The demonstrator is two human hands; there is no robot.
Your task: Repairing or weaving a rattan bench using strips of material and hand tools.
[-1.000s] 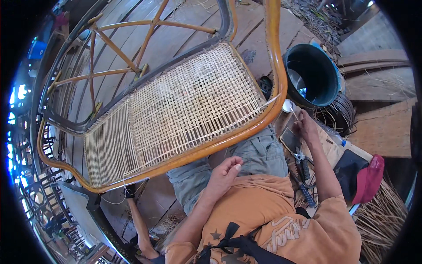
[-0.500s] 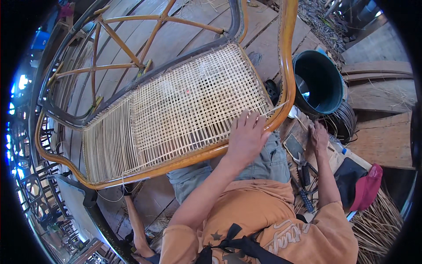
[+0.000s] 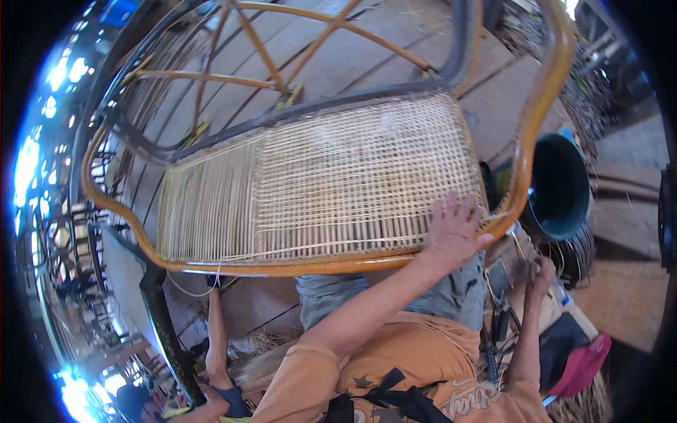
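Had the left hand (image 3: 451, 233) spread wide and palm down on the woven mat (image 3: 352, 162), at the mat's near right corner. Had those fingers pointing up over the weave, apart from each other, and the thumb pointing right, toward the bend of the orange wood frame (image 3: 296, 268). Had most of the mat out to the left of that hand and past its fingertips, inside the frame. Saw little holes in the mat's right part, but only straight strips in the left part.

Had the right hand (image 3: 539, 275) off the mat, outside the frame's near right corner, with fingers curled close together. Saw a thin pale strip (image 3: 518, 245) by the fingertips, but could not tell if pinched.

Saw pliers (image 3: 501, 321) near the right hand, a green bucket (image 3: 564, 211) beyond it and a red cap (image 3: 582, 363) nearer the body. Saw a looped string (image 3: 185, 292) and a helper's arm (image 3: 217, 324) by the frame's near left edge.
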